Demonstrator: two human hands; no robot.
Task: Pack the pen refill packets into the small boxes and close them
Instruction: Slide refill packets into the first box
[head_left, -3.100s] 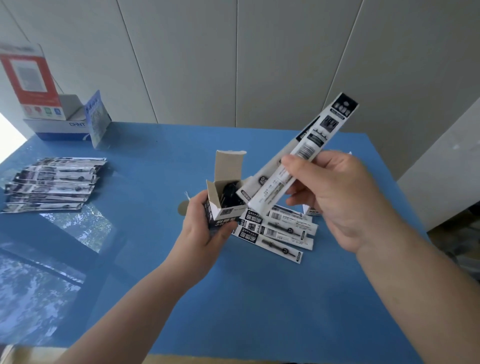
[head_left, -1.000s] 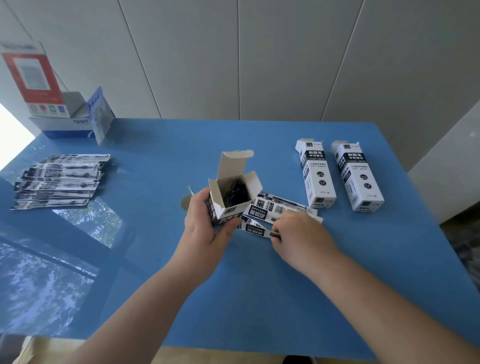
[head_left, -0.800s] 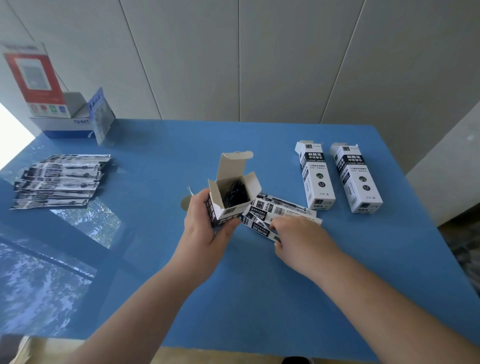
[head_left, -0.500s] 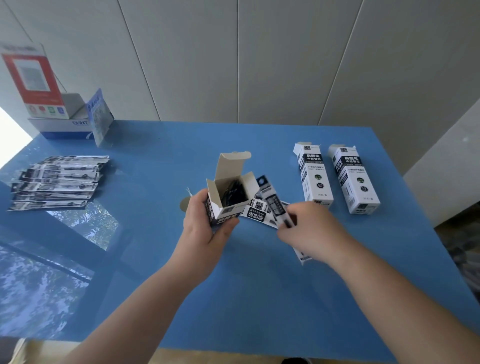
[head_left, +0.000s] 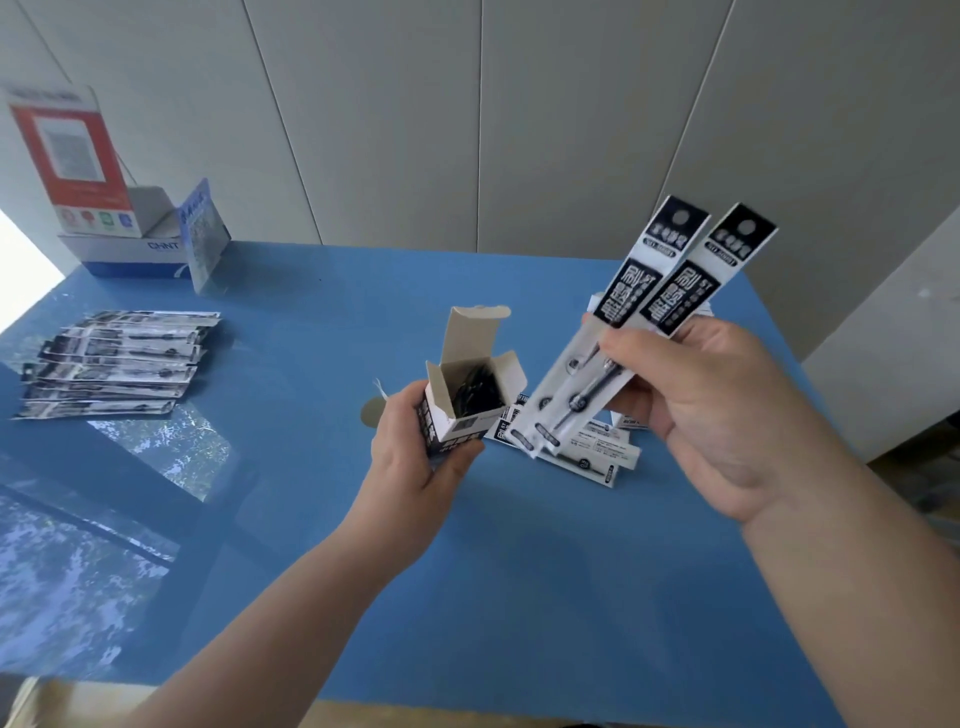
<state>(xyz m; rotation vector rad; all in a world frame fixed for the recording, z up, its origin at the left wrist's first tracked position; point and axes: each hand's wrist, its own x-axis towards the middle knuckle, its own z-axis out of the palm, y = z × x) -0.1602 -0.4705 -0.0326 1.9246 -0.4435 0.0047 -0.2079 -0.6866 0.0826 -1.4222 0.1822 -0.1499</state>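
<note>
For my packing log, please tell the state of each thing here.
Small box: top flaps open, gripped upright by left hand.
Two refill packets: pinched in right hand, raised.
Loose packets: lying on table.
Packet stack: lying at left.

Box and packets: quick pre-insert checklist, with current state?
1. Box flaps open: ok.
2. Left hand grip on box, mouth up: ok.
3. Right hand pinches two packets: ok.
4. Packet lower ends over box mouth: not ok, they sit to its right.
5. Room left in box: cannot tell; dark contents already inside.
6. More packets on table within reach: ok.
</note>
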